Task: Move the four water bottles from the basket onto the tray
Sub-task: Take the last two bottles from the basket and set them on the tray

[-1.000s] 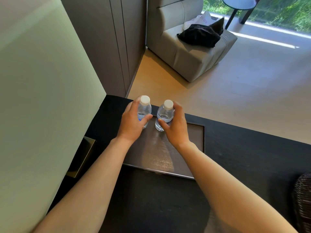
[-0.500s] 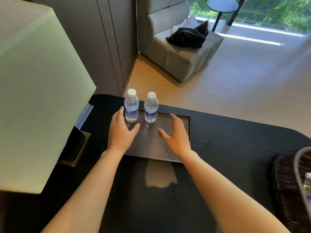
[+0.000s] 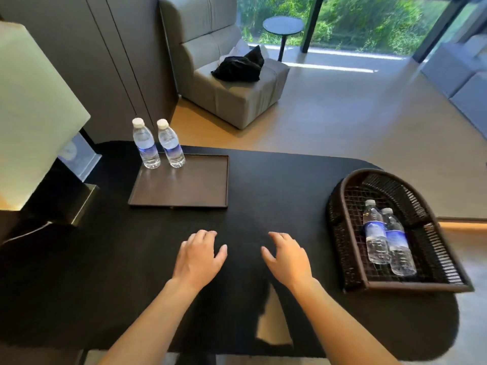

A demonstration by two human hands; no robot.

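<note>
1. Two clear plastic water bottles with white caps and blue labels stand upright on the dark brown rectangular tray [image 3: 181,189], at its far left corner: left tray bottle [image 3: 145,144], right tray bottle [image 3: 170,144]. They stand just beside each other, apart by a narrow gap.
2. Two more clear bottles lie on their sides in the dark woven wicker basket [image 3: 350,225], touching along their length, caps pointing away from the person: left basket bottle [image 3: 375,233], right basket bottle [image 3: 399,246].
3. Judged state: task half done; step in hand is the transit to the basket for the second pair.
4. Left hand [image 3: 197,256] and right hand [image 3: 288,256] are both empty, fingers loosely spread and slightly curled, palms down above the black worktop [image 3: 276,185] between tray and basket.
5. Next move calls for: both hands swinging right, reaching over the basket's low near rim, one bottle per hand gripped round the body, then tilted upright in carry.
6. Open room: worktop between basket and tray is bare, so the carry path is unobstructed. Near and right portions of the tray floor are free.
7. Edges: the basket sits near the worktop's rounded right end. The tray has a shallow raised lip to clear. A pale lampshade [image 3: 34,106] stands left of the tray, near the standing pair.
8. Risk (judgement): knocking the upright bottles when setting new ones beside them.
</note>
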